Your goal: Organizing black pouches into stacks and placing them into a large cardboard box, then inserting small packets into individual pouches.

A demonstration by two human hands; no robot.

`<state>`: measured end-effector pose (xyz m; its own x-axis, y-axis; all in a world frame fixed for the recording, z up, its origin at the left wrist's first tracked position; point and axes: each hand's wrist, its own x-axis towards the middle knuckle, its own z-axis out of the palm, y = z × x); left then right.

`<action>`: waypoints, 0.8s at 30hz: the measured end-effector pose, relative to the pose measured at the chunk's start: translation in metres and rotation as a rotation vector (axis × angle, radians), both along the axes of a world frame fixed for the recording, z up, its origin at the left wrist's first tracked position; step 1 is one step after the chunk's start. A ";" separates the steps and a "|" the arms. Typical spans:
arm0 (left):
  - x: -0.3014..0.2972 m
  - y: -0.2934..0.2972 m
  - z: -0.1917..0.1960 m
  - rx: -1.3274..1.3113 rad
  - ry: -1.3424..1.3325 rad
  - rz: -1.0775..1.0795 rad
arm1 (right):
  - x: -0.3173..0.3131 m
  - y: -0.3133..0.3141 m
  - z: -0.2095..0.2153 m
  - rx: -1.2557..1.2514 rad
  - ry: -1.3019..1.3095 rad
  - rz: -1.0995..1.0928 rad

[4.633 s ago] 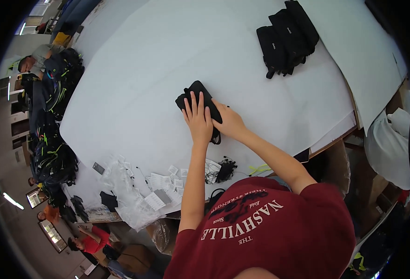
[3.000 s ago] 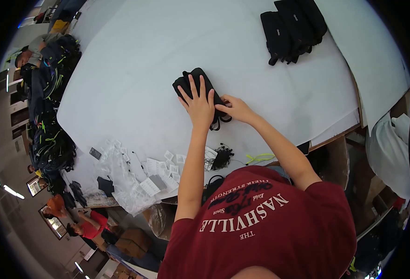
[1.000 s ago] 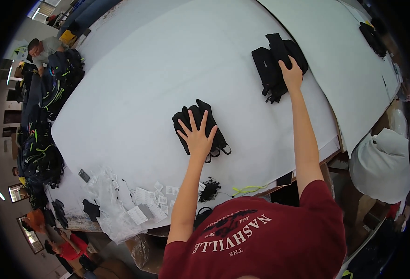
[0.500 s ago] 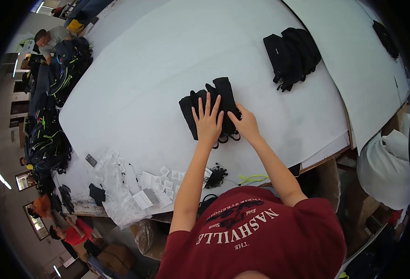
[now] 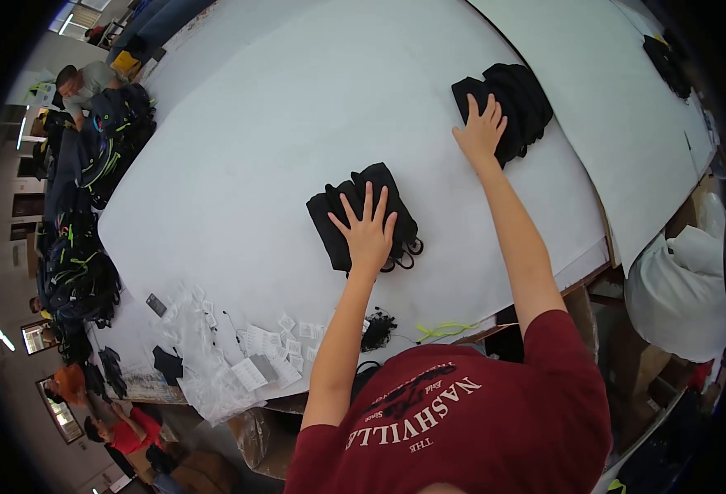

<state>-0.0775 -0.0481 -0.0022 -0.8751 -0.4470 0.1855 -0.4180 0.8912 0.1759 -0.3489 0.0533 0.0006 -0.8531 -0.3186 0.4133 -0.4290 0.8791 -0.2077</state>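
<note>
A row of overlapping black fabric pouches with cord loops at the near edge lies on the white tabletop. My left hand rests on top of them, its fingers spread. Farther to the right is a second overlapping pile of black pouches. My right arm stretches out to this pile, and my right hand lies over its left side with the fingers apart. Neither hand is closed around a pouch.
Near the front edge lie clear plastic bags, white paper tags, a clump of black cords and a green cord. Dark backpacks are heaped at left, where a person stands. A white sack is at right.
My right hand has left the near pouches and moved far and right onto the second pile. My left hand stays on the near pouches, fingers now spread wider.
</note>
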 end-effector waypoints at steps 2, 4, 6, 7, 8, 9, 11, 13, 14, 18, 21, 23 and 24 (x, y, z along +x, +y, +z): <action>-0.001 0.003 -0.001 0.017 -0.021 0.011 | -0.017 0.010 -0.009 0.260 -0.095 -0.024; -0.002 0.005 -0.001 0.039 -0.012 0.014 | -0.027 0.011 -0.011 0.530 -0.194 -0.049; -0.002 0.006 -0.001 0.022 -0.022 0.014 | -0.029 0.011 -0.010 0.363 -0.325 0.004; 0.001 0.003 -0.001 0.006 -0.011 0.011 | -0.021 0.008 -0.004 0.188 -0.363 0.063; 0.002 0.002 -0.001 0.011 -0.022 0.018 | -0.009 0.009 0.005 -0.057 -0.411 0.179; 0.004 0.003 -0.002 0.011 -0.020 0.016 | -0.001 0.013 -0.010 -0.265 -0.442 0.329; 0.003 0.002 -0.001 0.011 0.003 0.008 | 0.033 0.018 -0.012 -0.727 -0.821 0.501; 0.009 0.000 -0.001 0.017 -0.007 0.024 | 0.104 0.017 -0.003 -0.975 -1.283 0.526; 0.005 0.000 0.000 0.022 0.002 0.017 | 0.126 0.020 -0.005 -0.978 -1.366 0.532; 0.000 0.000 0.000 0.016 0.003 -0.005 | 0.166 0.025 -0.020 -1.102 -1.369 0.457; 0.000 -0.002 0.000 0.012 0.001 -0.008 | 0.153 0.031 -0.024 -0.959 -1.352 0.484; -0.002 0.000 0.003 -0.025 -0.034 0.012 | 0.153 0.035 -0.024 -0.890 -1.372 0.481; -0.003 0.001 0.005 -0.023 -0.039 0.008 | 0.153 0.036 -0.024 -0.817 -1.385 0.488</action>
